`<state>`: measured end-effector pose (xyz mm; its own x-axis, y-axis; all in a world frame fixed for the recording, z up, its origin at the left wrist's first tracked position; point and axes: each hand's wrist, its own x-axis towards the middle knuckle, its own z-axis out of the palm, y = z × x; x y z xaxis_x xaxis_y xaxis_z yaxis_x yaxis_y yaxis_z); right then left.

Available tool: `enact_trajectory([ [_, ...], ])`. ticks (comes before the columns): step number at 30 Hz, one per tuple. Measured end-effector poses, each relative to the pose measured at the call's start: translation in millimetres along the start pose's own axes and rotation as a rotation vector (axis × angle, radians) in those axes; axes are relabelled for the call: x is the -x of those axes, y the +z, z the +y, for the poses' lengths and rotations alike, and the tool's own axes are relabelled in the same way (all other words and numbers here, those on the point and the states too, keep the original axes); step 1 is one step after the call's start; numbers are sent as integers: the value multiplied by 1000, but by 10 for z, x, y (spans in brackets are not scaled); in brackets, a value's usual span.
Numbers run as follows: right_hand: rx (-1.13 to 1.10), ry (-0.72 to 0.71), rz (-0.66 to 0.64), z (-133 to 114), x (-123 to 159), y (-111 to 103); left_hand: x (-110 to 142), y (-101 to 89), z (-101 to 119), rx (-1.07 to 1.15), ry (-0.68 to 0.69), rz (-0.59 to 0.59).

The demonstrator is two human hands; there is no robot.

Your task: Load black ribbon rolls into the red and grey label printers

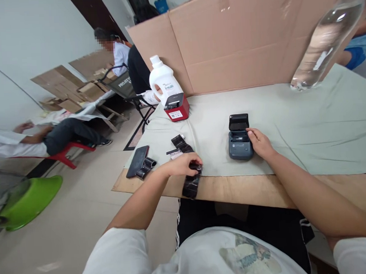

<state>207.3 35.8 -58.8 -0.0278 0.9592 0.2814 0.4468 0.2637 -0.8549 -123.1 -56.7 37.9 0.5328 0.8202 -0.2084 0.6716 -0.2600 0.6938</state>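
Observation:
A small dark grey printer [240, 144] with its lid flipped open sits on the green cloth [308, 138]. My right hand [259, 143] rests against its right side, fingers curled on the casing. My left hand [181, 165] is closed on a strip of black shiny ribbon [191, 184] that hangs over the table's wooden front edge [235, 191]. More black ribbon pieces [181, 143] lie just beyond that hand.
A black phone [137, 160] and a black roll [147, 165] lie at the table's left corner. A red printer [177, 108] and white jug [163, 78] stand farther back. Cardboard wall [242, 40] behind; clear bottle [325, 39] at right. People sit at left.

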Motion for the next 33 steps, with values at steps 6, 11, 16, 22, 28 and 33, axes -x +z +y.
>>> enact_trajectory([
  [6,66,12,-17,-7,-14,-7,500,-312,-465,-235,-308,209],
  [11,76,-11,-17,6,-20,-5,571,-424,-631,-414,-445,293],
  [16,79,-21,-18,15,-19,-3,538,-479,-780,-555,-556,249],
  [22,62,-24,-13,35,-18,0,385,-681,-924,-548,-567,311],
  [28,59,-16,-18,29,-14,-8,-75,-849,-929,-515,-418,306],
  [33,64,7,-32,-8,-12,-27,-361,-917,-865,-612,-382,9],
])
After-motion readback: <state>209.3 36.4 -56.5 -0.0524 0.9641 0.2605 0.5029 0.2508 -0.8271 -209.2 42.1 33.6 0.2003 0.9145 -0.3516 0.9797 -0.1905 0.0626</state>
